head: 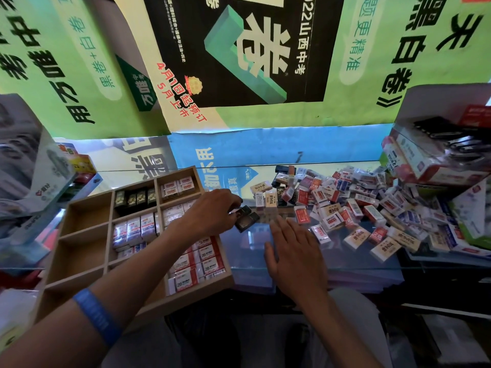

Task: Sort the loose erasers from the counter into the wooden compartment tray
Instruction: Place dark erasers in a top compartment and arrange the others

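Left hand (212, 211) grips black erasers (245, 219) just past right edge of wooden tray (79, 208), above glass surface (247, 256). Right hand (292, 251) hovers flat, fingers straight, holding nothing, near loose pile of erasers (358, 205) spread on surface to right. Step in hand, by the look: carrying black ones to tray. Next move likely calls for dropping them into back compartment already holding black erasers (135, 199).
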Tool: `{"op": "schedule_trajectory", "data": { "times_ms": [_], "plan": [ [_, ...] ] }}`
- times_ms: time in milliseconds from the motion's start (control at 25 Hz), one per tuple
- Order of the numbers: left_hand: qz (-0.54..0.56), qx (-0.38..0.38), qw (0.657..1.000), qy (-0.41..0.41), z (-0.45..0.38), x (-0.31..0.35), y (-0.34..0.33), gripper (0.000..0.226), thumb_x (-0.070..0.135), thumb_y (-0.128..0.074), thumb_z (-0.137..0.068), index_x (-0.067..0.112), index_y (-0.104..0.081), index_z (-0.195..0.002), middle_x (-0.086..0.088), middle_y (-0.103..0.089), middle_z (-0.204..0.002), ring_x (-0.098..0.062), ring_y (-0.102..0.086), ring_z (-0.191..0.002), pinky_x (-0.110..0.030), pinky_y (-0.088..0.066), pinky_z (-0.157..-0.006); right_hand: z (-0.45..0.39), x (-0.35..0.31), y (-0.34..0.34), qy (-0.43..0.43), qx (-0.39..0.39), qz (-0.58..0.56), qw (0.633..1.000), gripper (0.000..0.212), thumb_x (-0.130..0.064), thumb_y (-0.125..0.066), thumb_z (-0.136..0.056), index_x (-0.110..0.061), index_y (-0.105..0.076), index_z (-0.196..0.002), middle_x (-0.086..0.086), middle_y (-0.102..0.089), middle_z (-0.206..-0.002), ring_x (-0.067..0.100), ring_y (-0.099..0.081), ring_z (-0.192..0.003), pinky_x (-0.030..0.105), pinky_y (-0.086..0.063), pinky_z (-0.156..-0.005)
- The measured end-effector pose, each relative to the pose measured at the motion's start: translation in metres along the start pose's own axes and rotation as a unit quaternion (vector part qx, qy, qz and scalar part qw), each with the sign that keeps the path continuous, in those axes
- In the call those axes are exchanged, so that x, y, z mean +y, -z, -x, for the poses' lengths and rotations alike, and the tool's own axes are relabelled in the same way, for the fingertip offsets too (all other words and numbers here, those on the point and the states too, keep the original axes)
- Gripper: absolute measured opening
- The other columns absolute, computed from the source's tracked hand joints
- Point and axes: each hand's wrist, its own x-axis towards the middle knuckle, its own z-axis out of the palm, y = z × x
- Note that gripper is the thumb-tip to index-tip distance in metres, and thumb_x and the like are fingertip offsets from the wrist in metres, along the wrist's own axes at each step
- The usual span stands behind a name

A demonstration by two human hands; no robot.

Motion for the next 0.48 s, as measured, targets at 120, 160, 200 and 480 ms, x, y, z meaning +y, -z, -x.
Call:
{"op": "schedule_trajectory", "data": {
  "times_ms": [120,160,200,480],
  "plan": [
    [0.018,-0.022,1.000,-0.011,0.0003,-0.0012,0.0037,0.036,0.014,-0.063,-0.082,0.017,-0.065,-0.119,0.000,-0.061,-0.113,-0.015,-0.055,-0.096,-0.031,-0.046,-0.080,0.0001,0.0004,-0.0002,0.000,-0.002,-0.001,1.000,0.054,-0.043,-0.033,-0.095,-0.013,-0.050,-0.137,0.006,-0.052,-0.141,0.025,-0.047,-0.131,0.042,-0.038,-0.106],
    [0.018,-0.043,0.999,-0.011,0.0002,-0.0017,0.0047,0.043,0.013,-0.065,-0.080,0.018,-0.063,-0.122,0.000,-0.058,-0.117,-0.016,-0.055,-0.098,-0.034,-0.049,-0.082,0.0001,0.0002,0.0002,-0.001,0.000,-0.002,1.000,0.054,-0.043,-0.033,-0.095,-0.013,-0.051,-0.137,0.006,-0.052,-0.141,0.025,-0.048,-0.130,0.042,-0.038,-0.106],
    [0.022,-0.066,0.998,-0.011,0.0003,-0.0013,0.0059,0.048,0.013,-0.067,-0.078,0.019,-0.061,-0.125,0.001,-0.056,-0.119,-0.017,-0.056,-0.099,-0.035,-0.051,-0.084,0.0003,0.0000,0.0007,0.000,0.001,-0.003,1.000,0.054,-0.042,-0.033,-0.094,-0.013,-0.052,-0.136,0.007,-0.053,-0.140,0.026,-0.048,-0.129,0.042,-0.039,-0.105],
    [0.055,-0.116,0.990,-0.054,-0.0031,0.0050,0.0075,0.075,0.029,-0.083,-0.074,0.021,-0.048,-0.140,0.003,-0.049,-0.127,-0.013,-0.054,-0.100,-0.024,-0.045,-0.080,0.0009,0.0003,0.0011,0.000,0.002,-0.003,1.000,0.054,-0.042,-0.033,-0.095,-0.013,-0.052,-0.136,0.007,-0.054,-0.138,0.025,-0.049,-0.129,0.042,-0.039,-0.104]
  ]
}}
